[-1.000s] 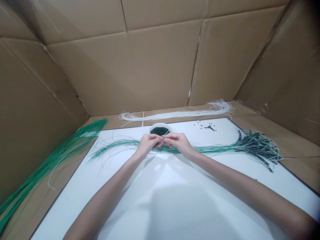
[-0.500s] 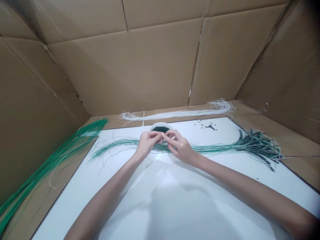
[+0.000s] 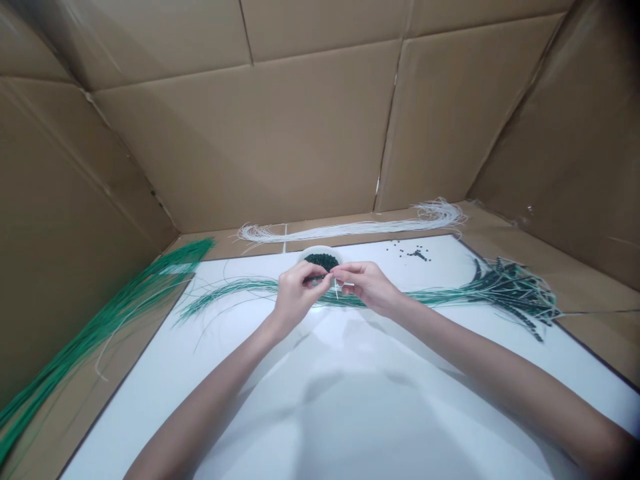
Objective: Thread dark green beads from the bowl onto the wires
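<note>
Over the front of the white bowl (image 3: 303, 256) of small dark green beads (image 3: 320, 261), my two hands meet fingertip to fingertip. My left hand (image 3: 299, 288) is closed in a pinch, thumb against index finger. My right hand (image 3: 371, 285) pinches from the other side. A thin white strand (image 3: 336, 289) hangs down a little way from where the fingertips meet. Any bead between the fingers is too small to make out. Below my hands, a bundle of long green strands (image 3: 435, 296) lies across the white board, its right end fanned into dark beaded tips (image 3: 520, 287).
Loose dark beads (image 3: 417, 254) lie scattered on the white board (image 3: 240, 400), right of the bowl. Behind it stretches a bundle of white strands (image 3: 325, 232). More green strands (image 3: 115, 313) lie at the left. Cardboard walls (image 3: 250, 147) enclose the back and sides.
My fingertips have shifted slightly right, and my right hand has straightened and drawn back a little. More of the white strand shows below the fingertips.
</note>
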{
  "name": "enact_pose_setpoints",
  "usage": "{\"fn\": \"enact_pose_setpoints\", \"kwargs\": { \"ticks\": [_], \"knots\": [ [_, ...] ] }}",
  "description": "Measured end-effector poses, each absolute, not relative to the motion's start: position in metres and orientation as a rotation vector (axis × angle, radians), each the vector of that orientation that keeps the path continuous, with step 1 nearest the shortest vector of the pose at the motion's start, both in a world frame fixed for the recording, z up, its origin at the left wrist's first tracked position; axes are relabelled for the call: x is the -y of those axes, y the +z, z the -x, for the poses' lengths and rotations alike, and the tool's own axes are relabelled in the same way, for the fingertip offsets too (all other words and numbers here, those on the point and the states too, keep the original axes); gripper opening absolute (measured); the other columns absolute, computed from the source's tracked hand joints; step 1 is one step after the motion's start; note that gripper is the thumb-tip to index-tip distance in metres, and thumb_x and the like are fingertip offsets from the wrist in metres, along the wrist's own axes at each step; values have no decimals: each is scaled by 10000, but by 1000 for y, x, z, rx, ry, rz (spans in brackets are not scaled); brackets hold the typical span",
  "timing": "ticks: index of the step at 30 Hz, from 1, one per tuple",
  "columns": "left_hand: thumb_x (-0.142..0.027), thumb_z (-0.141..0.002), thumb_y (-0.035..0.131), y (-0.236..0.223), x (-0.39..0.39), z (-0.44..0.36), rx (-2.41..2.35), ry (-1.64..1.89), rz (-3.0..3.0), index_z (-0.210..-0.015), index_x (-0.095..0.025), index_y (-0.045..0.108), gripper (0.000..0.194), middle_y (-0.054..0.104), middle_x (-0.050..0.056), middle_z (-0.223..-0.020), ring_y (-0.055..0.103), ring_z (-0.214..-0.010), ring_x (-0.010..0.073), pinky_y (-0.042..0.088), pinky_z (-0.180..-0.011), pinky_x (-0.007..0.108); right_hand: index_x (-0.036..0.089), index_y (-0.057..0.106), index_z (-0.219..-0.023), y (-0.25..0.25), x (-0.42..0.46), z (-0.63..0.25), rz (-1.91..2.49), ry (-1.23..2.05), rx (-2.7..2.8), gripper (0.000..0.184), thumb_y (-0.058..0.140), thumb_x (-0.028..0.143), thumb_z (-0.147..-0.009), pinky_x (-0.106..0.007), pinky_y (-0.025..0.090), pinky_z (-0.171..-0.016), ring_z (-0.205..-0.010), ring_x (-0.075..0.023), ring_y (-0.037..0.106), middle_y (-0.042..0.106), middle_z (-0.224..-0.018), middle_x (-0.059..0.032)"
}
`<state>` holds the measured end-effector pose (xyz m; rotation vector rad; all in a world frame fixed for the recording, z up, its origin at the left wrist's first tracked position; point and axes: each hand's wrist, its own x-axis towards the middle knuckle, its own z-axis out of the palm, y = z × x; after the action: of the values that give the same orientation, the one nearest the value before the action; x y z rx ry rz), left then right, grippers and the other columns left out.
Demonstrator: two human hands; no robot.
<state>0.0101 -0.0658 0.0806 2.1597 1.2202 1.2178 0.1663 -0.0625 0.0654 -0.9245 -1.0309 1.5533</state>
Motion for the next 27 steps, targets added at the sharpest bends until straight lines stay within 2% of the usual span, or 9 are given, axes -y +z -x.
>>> {"fn": "enact_pose_setpoints", "kwargs": {
  "ticks": [8,14,19,24,27],
  "knots": [
    [-315,-788,476,84,72,-12,-1202,1218,-2175,-712,-159,604,216,567,14,-669,447,-570,94,357,-557,199,139,633,-580,75,69,-169,935,1207,1286,187,681,319,-587,-230,369,-467,-444,-57,413,522,-519,25],
    [-301,-773,501,79,69,-13,-1085,1189,-1993,-790,-148,613,190,598,25,-738,501,-642,111,376,-589,200,136,616,-594,72,66,-170,946,1273,1217,222,688,346,-577,-239,384,-486,-450,-71,436,524,-495,25],
    [-315,-761,521,76,71,-14,-1115,1215,-1962,-772,-145,628,201,596,23,-712,496,-632,108,370,-577,199,133,619,-614,66,66,-168,919,1281,1190,217,690,336,-586,-256,405,-582,-500,-81,476,543,-511,19],
    [-311,-751,529,78,70,-16,-1094,1161,-1875,-773,-138,626,200,603,17,-709,485,-593,97,367,-550,192,130,615,-603,65,66,-167,885,1292,1156,225,695,339,-585,-257,408,-600,-489,-78,478,541,-488,24],
    [-318,-739,541,80,68,-15,-1033,1131,-1756,-781,-121,620,217,624,33,-740,529,-648,117,400,-596,196,127,629,-618,68,66,-168,893,1336,1134,236,703,346,-573,-274,429,-619,-505,-91,506,562,-511,12]
  ]
}}
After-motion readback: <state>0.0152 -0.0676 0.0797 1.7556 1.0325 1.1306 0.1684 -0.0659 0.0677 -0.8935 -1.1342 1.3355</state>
